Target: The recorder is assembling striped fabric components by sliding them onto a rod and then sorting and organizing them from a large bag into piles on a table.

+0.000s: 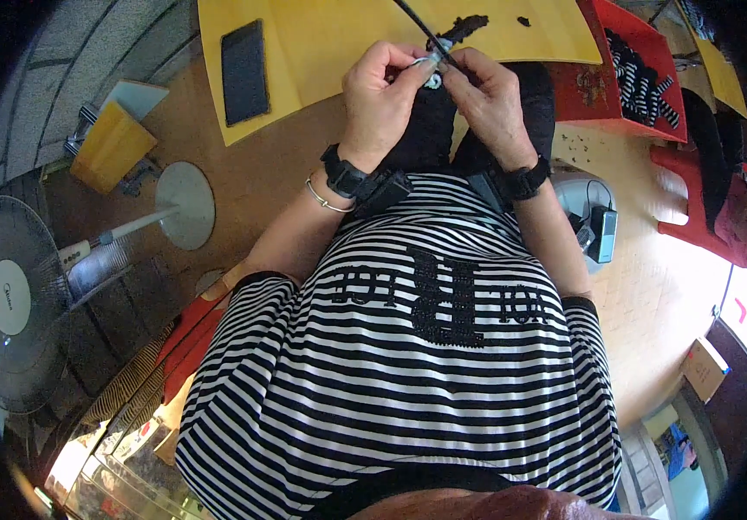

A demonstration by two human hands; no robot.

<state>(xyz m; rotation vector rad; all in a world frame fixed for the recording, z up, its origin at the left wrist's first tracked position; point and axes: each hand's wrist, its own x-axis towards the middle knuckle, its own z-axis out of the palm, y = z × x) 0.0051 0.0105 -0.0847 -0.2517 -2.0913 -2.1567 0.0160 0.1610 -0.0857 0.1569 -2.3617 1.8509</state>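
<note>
Two hands meet, the left [378, 104] and the right [495, 102], thumbs and fingers pinched close on one small white piece [433, 81] between them, at the near edge of a yellow table [330, 48]. From there, one thin black rod [415, 23] slants toward eleven o'clock; one dark clump [469, 26] lies at one, one dark scrap [523, 21] at two, one smartphone [244, 72] at nine. One red bin [678, 128] at three holds striped pieces [642, 87], too many to count.

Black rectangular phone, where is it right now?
In the head view, the black rectangular phone lies near the left end of the yellow tabletop, left of the person's left hand.
</note>
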